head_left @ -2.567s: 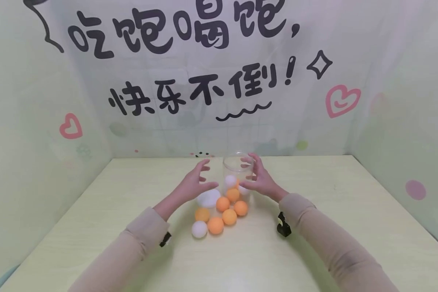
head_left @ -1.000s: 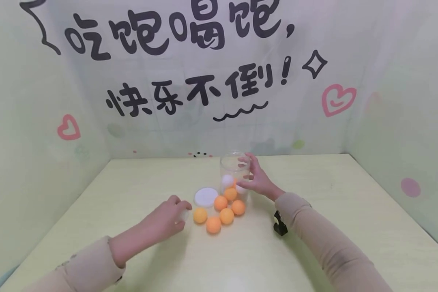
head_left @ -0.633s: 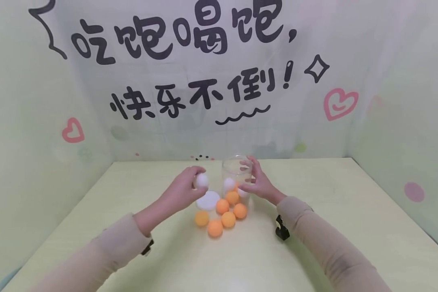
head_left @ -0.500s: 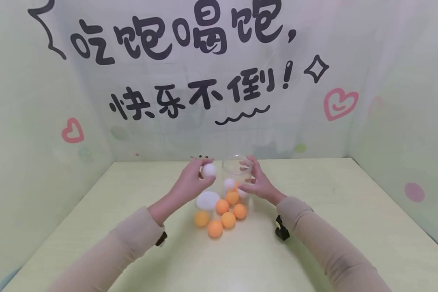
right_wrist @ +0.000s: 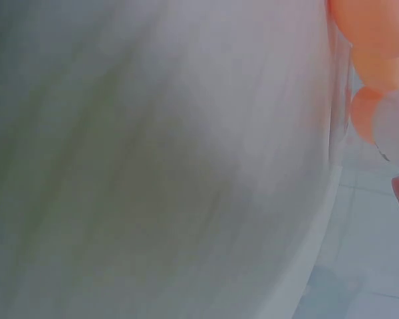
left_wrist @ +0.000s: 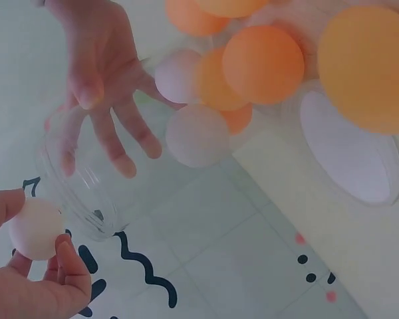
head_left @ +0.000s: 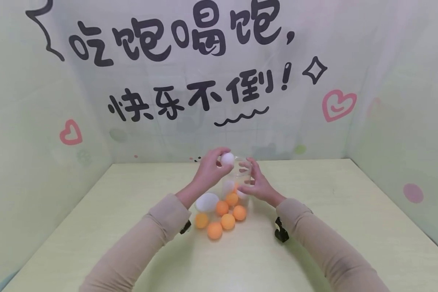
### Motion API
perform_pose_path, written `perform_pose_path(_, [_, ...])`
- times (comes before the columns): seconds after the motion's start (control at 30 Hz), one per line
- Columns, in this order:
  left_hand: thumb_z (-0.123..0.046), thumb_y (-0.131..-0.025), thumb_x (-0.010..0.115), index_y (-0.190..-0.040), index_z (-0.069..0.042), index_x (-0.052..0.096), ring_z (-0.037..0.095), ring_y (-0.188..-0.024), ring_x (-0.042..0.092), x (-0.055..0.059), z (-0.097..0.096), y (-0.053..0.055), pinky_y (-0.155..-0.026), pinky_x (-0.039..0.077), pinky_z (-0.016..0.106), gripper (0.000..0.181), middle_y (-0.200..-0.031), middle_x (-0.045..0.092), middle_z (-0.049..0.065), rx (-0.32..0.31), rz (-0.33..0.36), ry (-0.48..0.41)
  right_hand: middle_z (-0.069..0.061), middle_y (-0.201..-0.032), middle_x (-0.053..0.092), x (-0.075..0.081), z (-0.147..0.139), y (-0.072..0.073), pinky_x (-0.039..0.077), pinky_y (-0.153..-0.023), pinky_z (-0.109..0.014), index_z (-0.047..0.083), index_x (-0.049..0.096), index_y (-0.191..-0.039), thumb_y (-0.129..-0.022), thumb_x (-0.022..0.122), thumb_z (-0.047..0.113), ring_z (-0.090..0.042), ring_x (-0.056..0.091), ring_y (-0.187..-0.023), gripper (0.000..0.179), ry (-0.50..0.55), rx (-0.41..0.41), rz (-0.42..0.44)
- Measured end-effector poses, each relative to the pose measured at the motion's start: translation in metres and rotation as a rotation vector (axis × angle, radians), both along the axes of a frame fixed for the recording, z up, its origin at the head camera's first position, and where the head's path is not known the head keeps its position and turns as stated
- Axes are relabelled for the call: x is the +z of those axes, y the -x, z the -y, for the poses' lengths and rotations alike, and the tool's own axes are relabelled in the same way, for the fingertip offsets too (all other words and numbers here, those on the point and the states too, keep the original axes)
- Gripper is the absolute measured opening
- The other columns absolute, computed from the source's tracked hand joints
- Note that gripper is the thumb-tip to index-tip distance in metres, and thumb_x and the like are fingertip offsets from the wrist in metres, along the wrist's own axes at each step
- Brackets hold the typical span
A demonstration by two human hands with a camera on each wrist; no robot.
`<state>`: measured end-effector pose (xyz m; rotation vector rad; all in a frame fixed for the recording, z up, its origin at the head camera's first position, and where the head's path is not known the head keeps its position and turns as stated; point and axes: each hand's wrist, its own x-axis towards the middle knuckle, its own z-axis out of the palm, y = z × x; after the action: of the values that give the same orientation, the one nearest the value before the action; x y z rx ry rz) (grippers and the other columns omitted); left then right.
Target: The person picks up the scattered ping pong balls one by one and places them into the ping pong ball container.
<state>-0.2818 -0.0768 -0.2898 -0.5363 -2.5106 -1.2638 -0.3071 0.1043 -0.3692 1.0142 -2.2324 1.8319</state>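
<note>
My left hand [head_left: 212,168] pinches a white ping-pong ball [head_left: 228,159] between thumb and fingers, at the left of the mouth of a clear jar [head_left: 237,172]. In the left wrist view that ball [left_wrist: 36,229] is just outside the jar's rim [left_wrist: 86,206]. The right hand [head_left: 260,184] holds the upright jar from its right side, fingers round the far wall and thumb in front. White and orange balls lie low inside; a white one [left_wrist: 198,135] shows through the wall. Several orange ping-pong balls [head_left: 228,222] lie on the table before the jar.
A white round lid [head_left: 206,202] lies flat left of the jar. The pale wooden table [head_left: 306,178] reaches back to a printed cloth wall [head_left: 190,138], with more cloth at both sides. A dark wrist device [head_left: 281,230] shows below the right sleeve.
The left hand went from the jar to the white ball at the front left, picked it up and carried it to the jar's mouth. The right hand stays on the jar.
</note>
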Motion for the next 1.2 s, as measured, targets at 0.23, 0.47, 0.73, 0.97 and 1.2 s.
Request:
perform_pose_path(0.23, [-0.009,-0.08,0.066,-0.12,-0.004,0.056,0.025,-0.097,0.052,-0.006,-0.005,0.002,-0.08,0.048,0.034,0.042,-0.119,0.054,0.013,-0.023,0.0,0.045,-0.029,-0.14,0.028,-0.006,0.0,0.005,0.036,-0.092,-0.062,0.001,0.009,-0.138,-0.076,0.062,-0.013,-0.047,0.032,-0.125,0.083,0.004,0.001,0.001])
perform_pose_path(0.47, [-0.011,-0.081,0.068,-0.123,-0.007,0.054,0.029,-0.093,0.056,-0.008,0.003,0.0,-0.081,0.049,0.036,0.044,-0.12,0.053,0.013,-0.018,0.006,0.072,-0.023,-0.142,0.029,-0.02,-0.002,0.019,0.039,-0.094,-0.056,0.008,0.01,-0.14,-0.077,0.064,-0.008,-0.041,0.034,-0.127,0.084,-0.022,-0.01,-0.018])
perform_pose_path(0.73, [-0.01,-0.081,0.067,-0.125,-0.005,0.052,0.029,-0.091,0.056,-0.018,0.025,-0.002,-0.079,0.048,0.036,0.047,-0.121,0.051,0.016,0.005,0.036,0.136,-0.013,-0.139,0.035,-0.026,-0.006,0.023,0.045,-0.089,-0.048,0.016,0.016,-0.139,-0.079,0.07,0.02,-0.036,0.038,-0.123,0.081,0.02,0.019,-0.116])
perform_pose_path(0.97, [-0.012,-0.081,0.068,-0.108,-0.005,0.061,0.023,-0.09,0.054,-0.036,0.047,-0.018,-0.079,0.047,0.036,0.029,-0.105,0.058,0.013,-0.044,0.218,0.448,-0.024,-0.141,0.029,-0.023,-0.003,0.022,0.042,-0.091,-0.055,0.006,0.011,-0.139,-0.076,0.066,-0.004,-0.043,0.034,-0.125,0.085,0.009,-0.005,-0.054])
perform_pose_path(1.2, [-0.01,-0.076,0.071,-0.094,-0.012,0.062,0.016,-0.075,0.048,-0.06,0.058,-0.038,-0.069,0.044,0.032,0.02,-0.089,0.054,0.004,-0.081,0.264,0.671,-0.026,-0.141,0.028,-0.021,-0.002,0.019,0.038,-0.094,-0.058,0.005,0.011,-0.139,-0.075,0.064,-0.012,-0.043,0.032,-0.127,0.086,0.019,-0.01,-0.009])
